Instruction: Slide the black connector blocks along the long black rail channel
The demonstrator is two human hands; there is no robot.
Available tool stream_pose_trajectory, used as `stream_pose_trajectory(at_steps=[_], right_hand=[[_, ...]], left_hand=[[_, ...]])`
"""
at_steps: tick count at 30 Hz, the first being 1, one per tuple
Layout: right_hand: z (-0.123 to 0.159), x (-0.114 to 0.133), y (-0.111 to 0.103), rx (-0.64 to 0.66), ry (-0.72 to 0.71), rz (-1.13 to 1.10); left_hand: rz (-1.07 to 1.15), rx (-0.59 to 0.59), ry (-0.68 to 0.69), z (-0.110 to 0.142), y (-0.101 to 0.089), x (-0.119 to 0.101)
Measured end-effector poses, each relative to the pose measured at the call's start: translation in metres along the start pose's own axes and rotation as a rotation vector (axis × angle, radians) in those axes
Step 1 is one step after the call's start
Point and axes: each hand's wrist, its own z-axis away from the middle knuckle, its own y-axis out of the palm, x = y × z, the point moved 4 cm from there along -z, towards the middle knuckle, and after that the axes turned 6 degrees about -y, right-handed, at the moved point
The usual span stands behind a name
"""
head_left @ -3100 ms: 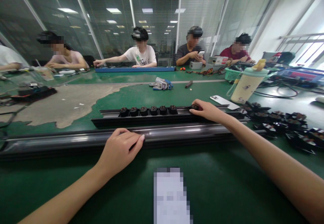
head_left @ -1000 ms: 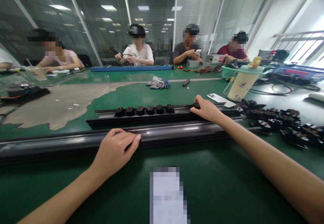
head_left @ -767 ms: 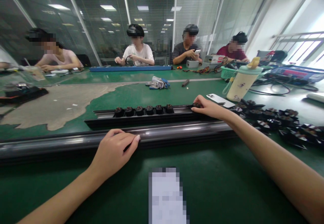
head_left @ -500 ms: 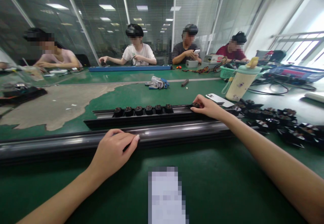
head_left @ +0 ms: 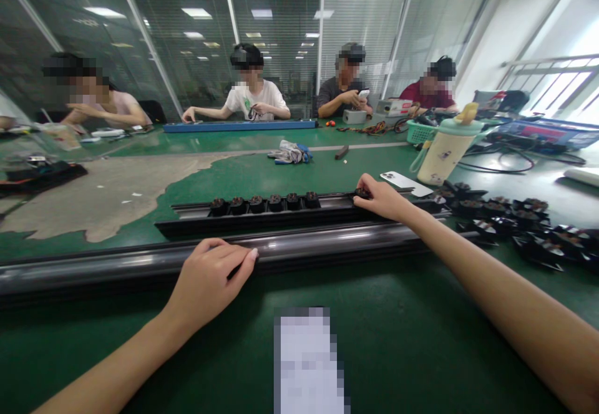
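My left hand [head_left: 210, 280] lies curled over the near dark metal rail [head_left: 116, 264], fingers resting on its top edge. Behind it runs a second black rail [head_left: 187, 222] carrying a row of several small black motors [head_left: 262, 202]. My right hand [head_left: 381, 197] reaches out to this far rail, fingers pinched on one small black motor [head_left: 360, 194] that sits on the rail to the right of the row. A pile of several loose black motors [head_left: 515, 221] lies on the green table to the right of that hand.
A white phone [head_left: 406, 184] and a cream bottle [head_left: 442, 152] stand behind my right hand. A pixelated white rectangle [head_left: 309, 358] lies near me. Gloves [head_left: 290, 152], a blue rail [head_left: 241, 126], cables and a teal basket [head_left: 421, 132] lie farther off. Several people sit across the table.
Both my hands stay where they were, the right still pinched on the motor on the far rail. A person across the table stretched an arm along the blue rail.
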Motion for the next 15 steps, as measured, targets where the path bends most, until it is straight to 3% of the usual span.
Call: stream_pose_trajectory(at_steps=[15], right_hand=[[0.001,-0.011,0.002,0.018,0.126,0.098]], left_hand=[[-0.004,0.001,-0.002,-0.001,0.000,0.000]])
